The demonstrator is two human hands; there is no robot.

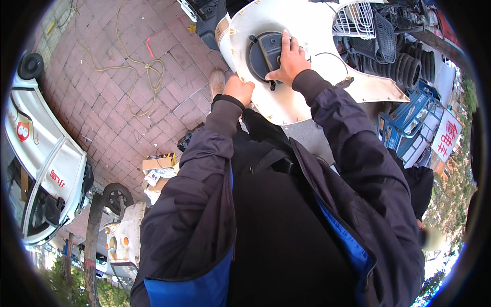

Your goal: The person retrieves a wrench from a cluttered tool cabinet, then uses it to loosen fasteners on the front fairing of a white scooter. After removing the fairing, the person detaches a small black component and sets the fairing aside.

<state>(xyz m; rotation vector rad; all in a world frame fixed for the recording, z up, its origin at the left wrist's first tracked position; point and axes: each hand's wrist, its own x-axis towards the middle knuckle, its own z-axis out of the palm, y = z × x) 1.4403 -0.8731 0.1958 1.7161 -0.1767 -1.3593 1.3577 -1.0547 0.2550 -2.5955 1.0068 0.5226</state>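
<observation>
A large cream-white moulded plastic body panel [322, 53], like a vehicle's front cowl, lies before me at the top with its inner side showing. Set in it is a round black housing [260, 57], which looks like the back of a headlamp. My left hand [239, 90] is closed on the panel's near left edge. Across the right side of the black housing, my right hand [293, 62] rests with thumb and fingers spread. A thin black cable [327, 54] curves over the panel right of that hand.
Wire baskets [354, 20] and stacked tyres [409, 69] stand at the far right, near a blue metal frame [409, 115]. A yellow hose [153, 71] lies coiled on the brick paving. Opened cardboard boxes [159, 162] sit left of my legs. A white vehicle [48, 153] stands far left.
</observation>
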